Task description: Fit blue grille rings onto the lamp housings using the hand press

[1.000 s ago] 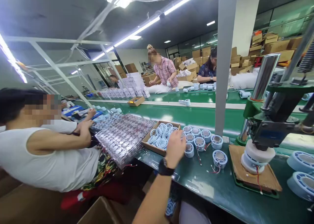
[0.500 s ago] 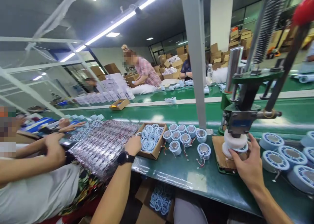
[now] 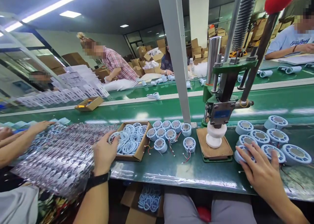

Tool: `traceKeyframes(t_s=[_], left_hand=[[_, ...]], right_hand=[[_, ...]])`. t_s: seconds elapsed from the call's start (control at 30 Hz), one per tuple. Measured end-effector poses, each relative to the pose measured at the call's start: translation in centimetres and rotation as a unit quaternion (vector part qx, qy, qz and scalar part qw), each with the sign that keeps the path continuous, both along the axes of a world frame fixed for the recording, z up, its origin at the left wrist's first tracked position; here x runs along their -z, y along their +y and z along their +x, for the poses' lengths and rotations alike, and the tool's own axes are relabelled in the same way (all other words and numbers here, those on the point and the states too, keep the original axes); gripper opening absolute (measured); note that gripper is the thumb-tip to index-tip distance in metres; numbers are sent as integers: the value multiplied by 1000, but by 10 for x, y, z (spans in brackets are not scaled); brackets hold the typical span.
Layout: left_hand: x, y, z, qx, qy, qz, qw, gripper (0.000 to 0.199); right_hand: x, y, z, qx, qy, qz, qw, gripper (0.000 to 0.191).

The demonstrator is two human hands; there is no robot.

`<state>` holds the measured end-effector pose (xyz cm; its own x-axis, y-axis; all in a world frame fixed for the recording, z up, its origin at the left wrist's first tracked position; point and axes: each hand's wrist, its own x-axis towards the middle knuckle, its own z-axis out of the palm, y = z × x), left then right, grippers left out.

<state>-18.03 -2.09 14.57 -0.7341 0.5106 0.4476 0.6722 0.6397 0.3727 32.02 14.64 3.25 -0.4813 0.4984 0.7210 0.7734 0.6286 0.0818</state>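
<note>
My left hand (image 3: 105,153) pinches a light-blue plastic ring (image 3: 113,136) at the left side of a cardboard box (image 3: 136,157) full of similar rings. My right hand (image 3: 266,170) lies with fingers spread over the group of round light-blue motor housings (image 3: 296,154) at the right. Its fingers touch the near-left housing (image 3: 242,156), which they partly cover. Between my hands stands a green hand press with a white pressing head (image 3: 217,130). Under the head is its brown base pad (image 3: 204,140), with no housing on it.
More wired housings (image 3: 160,145) stand between box and press. A red-knobbed lever (image 3: 281,1) rises above the press, and a grey post (image 3: 175,54) stands behind. Left lies a plastic-wrapped stack (image 3: 61,152) near a co-worker's hand (image 3: 40,126). Below the table edge sits another ring box (image 3: 130,198).
My right hand has moved right, from the press to the housings, and its fingers have spread. My left hand has drawn back from the box with a ring. The view has turned right.
</note>
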Motion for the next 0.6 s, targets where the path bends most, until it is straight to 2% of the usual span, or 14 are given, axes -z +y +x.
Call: traceKeyframes(t_s=[0.07, 0.13, 0.2, 0.3, 0.37, 0.43, 0.5, 0.6], left_hand=[[5, 2, 33, 38, -56, 24, 997, 43], [16, 5, 73, 107, -122, 32, 986, 40], [32, 9, 112, 176, -188, 33, 966, 36], [58, 16, 155, 230, -257, 42, 938, 32], [70, 20, 168, 241, -280, 51, 928, 32], [75, 21, 172, 244, -292, 57, 923, 34], [76, 18, 172, 246, -302, 63, 919, 37], [75, 13, 169, 261, -317, 69, 909, 36]], right_hand=[[-2, 3, -2, 22, 1, -3, 1000, 36], [-7, -3, -13, 22, 34, -8, 999, 34], [-14, -20, -35, -30, 89, -25, 995, 30], [-21, -56, -81, -165, 162, -103, 967, 29], [-21, -79, -112, -232, 193, -168, 939, 30], [-16, -97, -136, -268, 214, -224, 912, 30], [-8, -107, -154, -269, 243, -275, 891, 28], [7, -111, -174, -229, 310, -359, 850, 35]])
